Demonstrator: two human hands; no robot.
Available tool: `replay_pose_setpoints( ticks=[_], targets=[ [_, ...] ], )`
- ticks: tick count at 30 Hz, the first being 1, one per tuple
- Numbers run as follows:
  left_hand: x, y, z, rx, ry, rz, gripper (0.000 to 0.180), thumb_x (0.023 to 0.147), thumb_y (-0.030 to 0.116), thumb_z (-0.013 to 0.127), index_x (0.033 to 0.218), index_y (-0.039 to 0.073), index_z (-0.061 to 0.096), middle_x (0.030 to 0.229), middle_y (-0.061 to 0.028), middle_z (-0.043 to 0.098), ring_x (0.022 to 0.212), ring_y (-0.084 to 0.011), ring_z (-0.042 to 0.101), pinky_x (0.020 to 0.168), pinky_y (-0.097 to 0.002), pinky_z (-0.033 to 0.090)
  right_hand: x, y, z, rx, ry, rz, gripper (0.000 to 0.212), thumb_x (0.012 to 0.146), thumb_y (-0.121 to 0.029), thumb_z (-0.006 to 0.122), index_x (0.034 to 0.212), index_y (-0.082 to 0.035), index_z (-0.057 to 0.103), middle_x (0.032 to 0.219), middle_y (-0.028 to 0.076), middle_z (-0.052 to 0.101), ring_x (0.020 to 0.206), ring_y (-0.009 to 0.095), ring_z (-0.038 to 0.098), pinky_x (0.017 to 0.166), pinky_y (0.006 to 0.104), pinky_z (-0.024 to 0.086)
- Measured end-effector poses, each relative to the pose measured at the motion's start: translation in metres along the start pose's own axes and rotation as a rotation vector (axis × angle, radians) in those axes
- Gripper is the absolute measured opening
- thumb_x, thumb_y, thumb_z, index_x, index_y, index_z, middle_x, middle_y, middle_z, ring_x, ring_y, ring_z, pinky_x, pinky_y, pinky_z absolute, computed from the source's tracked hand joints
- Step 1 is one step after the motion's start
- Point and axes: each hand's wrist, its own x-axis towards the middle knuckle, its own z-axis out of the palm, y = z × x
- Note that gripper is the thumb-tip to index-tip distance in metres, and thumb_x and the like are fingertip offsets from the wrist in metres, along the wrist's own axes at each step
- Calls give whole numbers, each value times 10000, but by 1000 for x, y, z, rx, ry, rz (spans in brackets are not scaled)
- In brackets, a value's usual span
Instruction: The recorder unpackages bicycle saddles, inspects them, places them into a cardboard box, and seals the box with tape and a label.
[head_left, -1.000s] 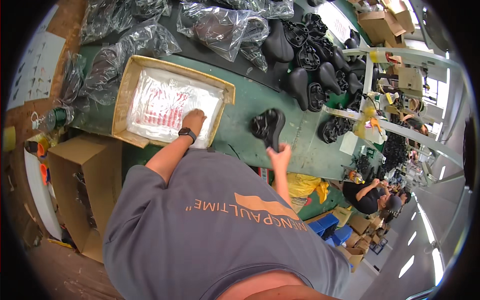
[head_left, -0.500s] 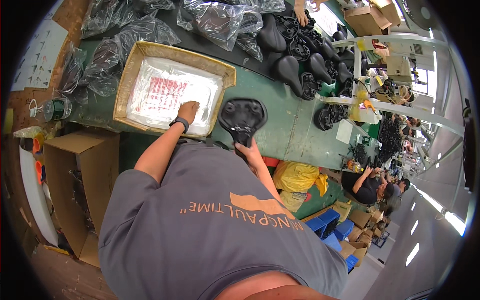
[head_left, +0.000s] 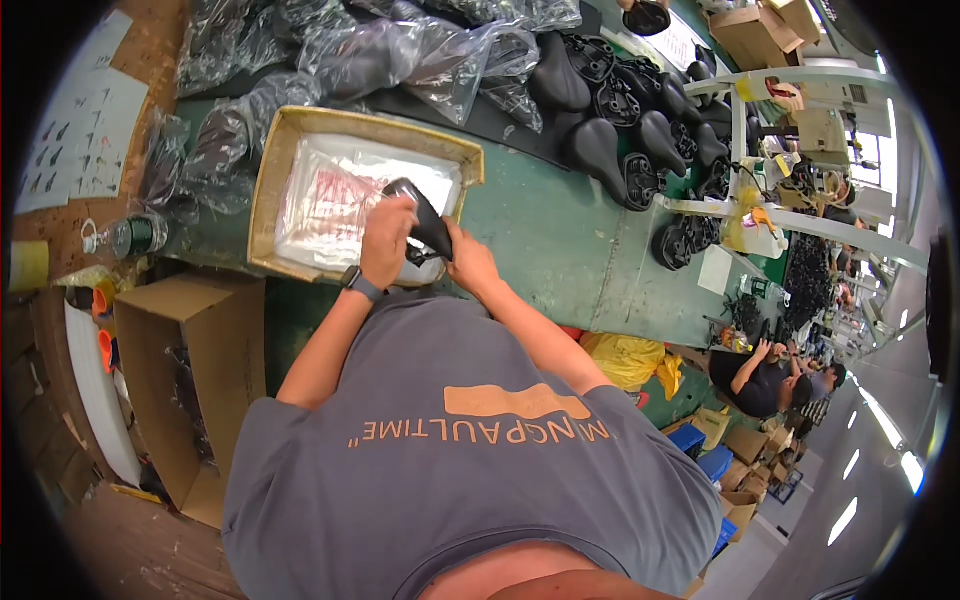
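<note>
Over the box, a black bicycle saddle is held tilted, its dark side turned up. My right hand grips its lower right end. Beside its left edge is my left hand, fingers drawn together close to the saddle; what they pinch is hidden, perhaps thin clear film. A shallow cardboard box sits under both hands. Inside lies a stack of clear plastic bags with red print, its top film wrinkled and shiny.
Bagged saddles lie along the far side of the green table. Bare black saddles cluster at far right, near another person's hand. A water bottle and a tall carton are at left. A yellow bag sits lower right.
The saddle has moved left from the bare table to over the box and tilted. My left hand has risen off the bag stack to the saddle's side. The top film looks more rumpled.
</note>
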Motion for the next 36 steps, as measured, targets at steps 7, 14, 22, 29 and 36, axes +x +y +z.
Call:
replay_pose_setpoints(
  ticks=[7,14,22,29,36],
  targets=[
    [99,115,-43,-143,-600,260,144,963,0,621,1080,58,682,1265,-111,715,1311,-379,614,1185,-528,396,-2,27,-79,782,-25,-280,833,896,-101,734,1619,-65,322,1067,197,676,804,348,728,746,467,598],
    [170,144,-40,-588,-517,160,58,1018,-20,576,1030,22,614,1134,-164,660,1052,-346,648,958,-439,514,5,6,-238,1680,-148,230,363,993,-164,678,1285,11,548,1043,194,669,691,274,703,604,369,575],
    [285,46,-37,-546,609,-376,235,1129,166,569,1269,-13,629,1234,-110,694,1117,-194,668,1003,-339,548,137,258,-251,-371,648,265,1114,775,-128,888,1665,-21,226,1417,238,620,1194,373,676,1025,466,556],
    [151,-14,27,272,36,-178,242,930,-15,701,1164,43,722,1087,-134,760,991,-297,730,888,-378,566,146,320,-187,-169,349,727,1129,702,-190,915,1613,-34,266,1445,258,602,1289,461,618,1091,490,517],
    [10,-83,119,408,-622,-264,222,913,255,789,922,57,689,935,-165,706,890,-370,697,761,-481,551,41,264,-127,727,542,751,925,796,-218,872,1534,-26,348,1025,197,710,879,299,720,740,427,601]
  ],
)
